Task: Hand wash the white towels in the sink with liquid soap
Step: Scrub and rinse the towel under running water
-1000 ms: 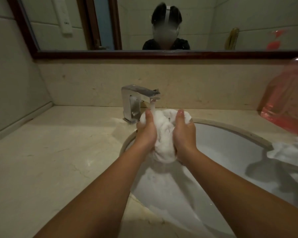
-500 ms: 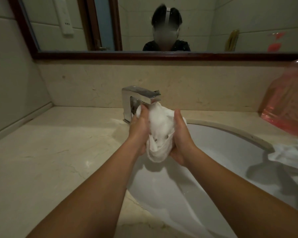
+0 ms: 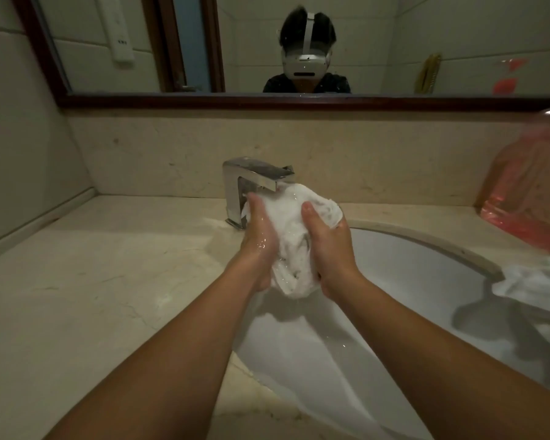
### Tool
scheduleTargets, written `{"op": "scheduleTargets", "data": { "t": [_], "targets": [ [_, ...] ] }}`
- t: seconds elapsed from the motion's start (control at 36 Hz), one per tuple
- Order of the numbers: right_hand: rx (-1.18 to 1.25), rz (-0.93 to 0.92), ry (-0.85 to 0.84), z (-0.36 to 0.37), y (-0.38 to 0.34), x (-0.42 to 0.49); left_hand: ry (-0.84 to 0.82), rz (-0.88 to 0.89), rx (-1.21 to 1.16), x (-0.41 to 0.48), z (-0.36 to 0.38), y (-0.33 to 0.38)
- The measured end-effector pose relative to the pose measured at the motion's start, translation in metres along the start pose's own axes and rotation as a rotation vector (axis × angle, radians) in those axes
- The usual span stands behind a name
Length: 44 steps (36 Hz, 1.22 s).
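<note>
At the pale stone surface, under the mirror, I am holding the bunched towel above the sink, just beneath the tap spout. Both forearms are reaching forward, left hand and right hand facing each other, fingers curling round the wet wad and squeezing it. I am judging this the scrub-and-rinse step; next comes kneading it through, then the second towel on the sink's right rim.
</note>
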State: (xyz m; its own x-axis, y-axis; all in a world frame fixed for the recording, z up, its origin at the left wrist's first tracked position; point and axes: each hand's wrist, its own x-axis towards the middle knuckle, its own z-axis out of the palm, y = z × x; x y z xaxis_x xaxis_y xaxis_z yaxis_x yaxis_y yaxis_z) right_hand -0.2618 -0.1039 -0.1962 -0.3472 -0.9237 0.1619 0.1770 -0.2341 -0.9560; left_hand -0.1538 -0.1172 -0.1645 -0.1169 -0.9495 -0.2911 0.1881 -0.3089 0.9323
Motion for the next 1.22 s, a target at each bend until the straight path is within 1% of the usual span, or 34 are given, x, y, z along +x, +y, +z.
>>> {"op": "scheduleTargets", "data": {
  "t": [0.14, 0.25, 0.28, 0.33, 0.39, 0.44, 0.47, 0.53, 0.58, 0.64, 0.69, 0.81, 0.86, 0.92, 0.97, 1.06, 1.14, 1.22],
  "targets": [
    [0.038, 0.175, -0.023, -0.001, 0.005, 0.005, 0.185, 0.113, 0.039, 0.001, -0.003, -0.001],
    [0.078, 0.292, 0.043, -0.006, 0.005, 0.006, 0.215, 0.100, -0.139, 0.008, -0.010, -0.002],
    [0.100, 0.347, 0.034, -0.008, 0.005, 0.006, 0.206, 0.101, -0.182, 0.014, -0.013, -0.005],
    [0.171, 0.470, -0.031, -0.010, 0.004, 0.004, 0.134, 0.078, -0.250, 0.027, -0.022, -0.011],
    [0.271, 0.523, -0.115, -0.010, 0.003, 0.000, 0.066, 0.088, -0.300, 0.022, -0.025, -0.006],
    [0.353, 0.541, -0.184, -0.008, -0.001, -0.004, 0.028, 0.139, -0.302, 0.012, -0.026, 0.000],
    [0.385, 0.539, -0.199, -0.006, -0.002, -0.005, 0.019, 0.160, -0.319, 0.014, -0.026, 0.001],
    [0.410, 0.502, -0.206, -0.002, -0.006, -0.008, 0.056, 0.152, -0.294, 0.016, -0.025, -0.001],
    [0.380, 0.417, -0.146, 0.001, -0.007, -0.005, 0.067, 0.142, -0.202, 0.013, -0.021, -0.003],
    [0.329, 0.306, -0.057, 0.000, -0.009, -0.001, 0.015, 0.128, -0.134, 0.008, -0.015, -0.004],
    [0.313, 0.242, -0.010, -0.003, -0.012, 0.000, -0.036, 0.089, -0.072, 0.004, -0.011, -0.005],
    [0.314, 0.230, 0.046, -0.008, -0.013, 0.001, -0.040, -0.022, 0.017, 0.012, -0.010, -0.012],
    [0.280, 0.224, 0.027, -0.007, -0.012, 0.002, -0.046, -0.048, 0.048, 0.015, -0.009, -0.015],
    [0.222, 0.171, -0.039, -0.005, -0.011, 0.002, 0.012, -0.018, 0.050, 0.032, -0.012, -0.021],
    [0.148, 0.115, -0.123, -0.005, -0.008, 0.001, 0.037, 0.053, 0.006, 0.058, -0.017, -0.031],
    [0.057, 0.055, -0.209, -0.005, -0.007, -0.002, 0.037, 0.064, -0.064, 0.036, -0.011, -0.018],
    [-0.054, 0.022, -0.191, -0.005, -0.007, -0.001, 0.021, 0.120, -0.054, 0.014, -0.009, -0.008],
    [-0.154, 0.026, -0.078, -0.003, -0.007, 0.001, 0.066, 0.204, -0.017, 0.017, -0.012, -0.012]
  ]
}}
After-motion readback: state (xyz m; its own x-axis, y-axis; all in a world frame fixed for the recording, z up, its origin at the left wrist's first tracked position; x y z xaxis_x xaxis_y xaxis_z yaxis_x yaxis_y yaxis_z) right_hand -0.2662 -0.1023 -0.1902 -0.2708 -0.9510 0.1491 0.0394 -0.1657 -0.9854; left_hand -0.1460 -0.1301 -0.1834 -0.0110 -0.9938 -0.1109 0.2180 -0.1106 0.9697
